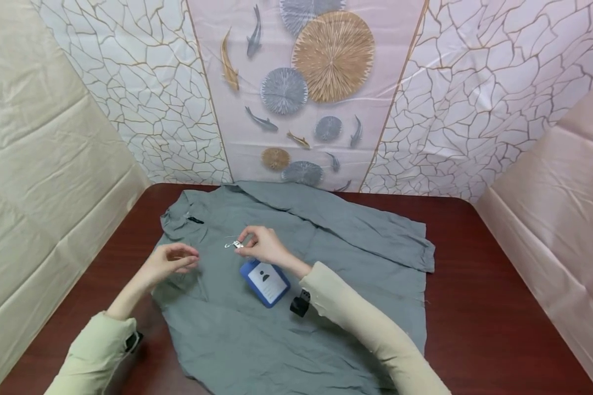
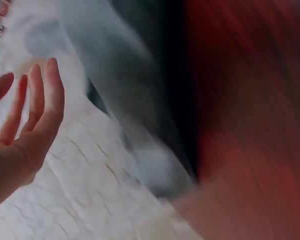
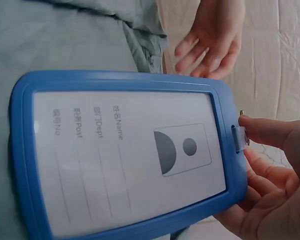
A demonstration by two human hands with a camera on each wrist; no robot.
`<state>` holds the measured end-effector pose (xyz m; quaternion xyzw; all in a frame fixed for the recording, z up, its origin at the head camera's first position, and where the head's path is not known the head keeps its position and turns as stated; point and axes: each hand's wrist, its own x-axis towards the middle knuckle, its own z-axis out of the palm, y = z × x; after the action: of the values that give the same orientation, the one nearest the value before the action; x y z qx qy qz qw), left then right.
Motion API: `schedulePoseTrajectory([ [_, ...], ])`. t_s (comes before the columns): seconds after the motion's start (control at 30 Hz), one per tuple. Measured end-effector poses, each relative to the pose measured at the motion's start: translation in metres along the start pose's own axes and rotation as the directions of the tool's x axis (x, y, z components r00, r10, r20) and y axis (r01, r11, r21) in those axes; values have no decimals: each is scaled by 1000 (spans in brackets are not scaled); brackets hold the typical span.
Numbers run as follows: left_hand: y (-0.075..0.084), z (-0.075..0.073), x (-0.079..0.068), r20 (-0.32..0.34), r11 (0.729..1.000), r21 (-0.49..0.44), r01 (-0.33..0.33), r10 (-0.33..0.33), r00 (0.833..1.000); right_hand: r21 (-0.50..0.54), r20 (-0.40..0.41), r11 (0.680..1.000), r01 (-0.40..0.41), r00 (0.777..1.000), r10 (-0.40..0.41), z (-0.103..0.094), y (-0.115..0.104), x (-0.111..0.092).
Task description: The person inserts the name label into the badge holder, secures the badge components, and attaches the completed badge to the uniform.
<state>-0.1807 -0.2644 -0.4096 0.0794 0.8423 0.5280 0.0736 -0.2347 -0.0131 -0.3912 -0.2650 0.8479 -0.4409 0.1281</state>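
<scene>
My right hand point(image 1: 268, 247) pinches the small metal clip point(image 1: 236, 244) of a blue ID badge holder point(image 1: 266, 282) between thumb and fingertips. The holder hangs tilted below that hand, over a grey-green shirt point(image 1: 227, 323). In the right wrist view the badge holder point(image 3: 135, 160) fills much of the picture, its white card printed with a person icon and lines. My left hand point(image 1: 167, 261) is held over the left part of the shirt, apart from the badge, fingers loosely bent with nothing in them. The left wrist view shows this hand point(image 2: 37, 127) with fingers spread.
The shirt lies spread on a dark red-brown table point(image 1: 479, 307), its collar point(image 1: 180, 214) toward the far left and a sleeve point(image 1: 356, 225) along the back. A patterned cloth backdrop point(image 1: 296, 126) stands behind; cream cloth walls point(image 1: 44, 181) flank the table.
</scene>
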Motion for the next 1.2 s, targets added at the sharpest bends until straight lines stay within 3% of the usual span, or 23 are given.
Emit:
schedulePoseTrajectory([
  [0.13, -17, -20, 8, -71, 967, 248, -52, 71, 995, 0, 20, 999, -37, 999, 37, 14, -5, 10],
  [0.27, -26, -29, 19, -96, 918, 390, -76, 123, 988, 9, 20, 997, -74, 997, 74, 27, -9, 20],
  [0.47, -37, -28, 32, 2, 823, 528, -210, 246, 969, 6, 13, 993, -115, 993, 115, 48, -11, 33],
  [0.67, -46, -19, 38, 85, 708, 642, -294, 315, 945, 12, 18, 986, -167, 986, 167, 62, -9, 40],
  [0.73, -48, -17, 38, 104, 681, 663, -309, 325, 940, 16, 13, 985, -174, 985, 174, 66, -8, 41],
  [0.97, -51, -16, 37, 123, 637, 710, -300, 308, 943, 24, -13, 979, -202, 979, 203, 77, -6, 44],
  [1.07, -54, -16, 37, 118, 618, 723, -309, 331, 936, 33, -24, 976, -213, 977, 214, 80, -3, 44],
  [1.2, -57, -16, 37, 106, 614, 725, -312, 349, 931, 53, -28, 977, -204, 978, 206, 82, 1, 43],
])
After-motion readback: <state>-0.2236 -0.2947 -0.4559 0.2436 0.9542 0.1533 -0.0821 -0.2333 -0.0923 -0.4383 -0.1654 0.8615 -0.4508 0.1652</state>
